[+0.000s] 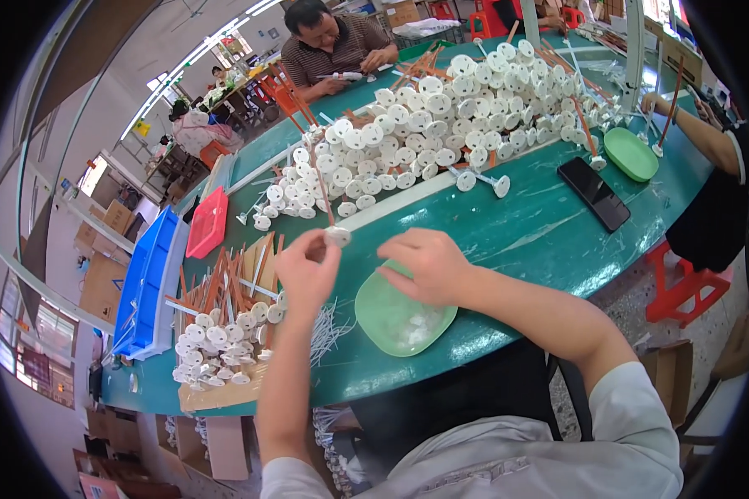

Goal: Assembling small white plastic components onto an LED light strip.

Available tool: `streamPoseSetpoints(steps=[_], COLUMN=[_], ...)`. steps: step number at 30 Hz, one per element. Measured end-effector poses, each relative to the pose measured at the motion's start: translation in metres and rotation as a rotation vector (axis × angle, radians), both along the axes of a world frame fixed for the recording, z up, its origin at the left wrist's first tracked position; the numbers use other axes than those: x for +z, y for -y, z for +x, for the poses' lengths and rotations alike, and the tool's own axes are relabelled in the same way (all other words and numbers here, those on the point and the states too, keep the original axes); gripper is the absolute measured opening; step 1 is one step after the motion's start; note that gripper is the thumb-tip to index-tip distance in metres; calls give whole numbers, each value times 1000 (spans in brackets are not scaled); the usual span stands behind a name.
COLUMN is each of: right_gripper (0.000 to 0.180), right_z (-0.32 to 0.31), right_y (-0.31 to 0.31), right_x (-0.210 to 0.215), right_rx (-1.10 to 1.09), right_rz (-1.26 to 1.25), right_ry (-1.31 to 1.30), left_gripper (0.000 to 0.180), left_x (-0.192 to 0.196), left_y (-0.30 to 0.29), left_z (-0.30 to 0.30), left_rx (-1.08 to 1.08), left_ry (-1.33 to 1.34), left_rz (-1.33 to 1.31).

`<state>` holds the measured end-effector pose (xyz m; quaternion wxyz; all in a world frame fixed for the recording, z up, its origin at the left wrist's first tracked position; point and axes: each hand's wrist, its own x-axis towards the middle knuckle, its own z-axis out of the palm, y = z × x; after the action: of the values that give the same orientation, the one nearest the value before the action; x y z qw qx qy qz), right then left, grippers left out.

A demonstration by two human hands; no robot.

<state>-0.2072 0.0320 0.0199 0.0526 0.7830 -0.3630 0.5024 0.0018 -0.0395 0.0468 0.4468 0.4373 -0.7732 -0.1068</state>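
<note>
My left hand (306,270) pinches a white round disc (338,236) between thumb and fingers. A thin reddish-brown strip (321,187) rises from that disc. To the right, my right hand (429,264) hovers over the near light-green bowl (374,320), fingers bent and a gap showing between thumb and fingertips. Nothing shows between them. Small clear or whitish pieces (416,328) lie in the bowl. Below my left hand, a bunch of white discs with strips (225,341) rests on cardboard. Thin white strands (329,333) lie between that bunch and the bowl.
A large heap of white discs (416,125) covers the middle of the green table (491,241). At left stand a blue tray (146,283) and a red tray (207,223). A black phone (594,194) and another green bowl (631,155) lie right. Co-workers sit across and at right.
</note>
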Motion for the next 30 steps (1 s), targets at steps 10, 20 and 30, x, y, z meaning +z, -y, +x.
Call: streamPoseSetpoints(steps=[10,20,30], right_gripper=[43,21,31], right_z=[1,0,6], right_y=[5,9,-1], right_x=[-12,-4,10], right_rx=[-102,57,288], right_rz=[262,231,-308], right_ry=[-73,87,52], left_gripper=[12,15,27], left_x=[-35,-42,-33], left_y=[-37,-32,-64], left_z=[-21,-7,1], left_rx=[-105,-159,-688], left_ry=[-50,-228,-552], left_rz=[63,121,535])
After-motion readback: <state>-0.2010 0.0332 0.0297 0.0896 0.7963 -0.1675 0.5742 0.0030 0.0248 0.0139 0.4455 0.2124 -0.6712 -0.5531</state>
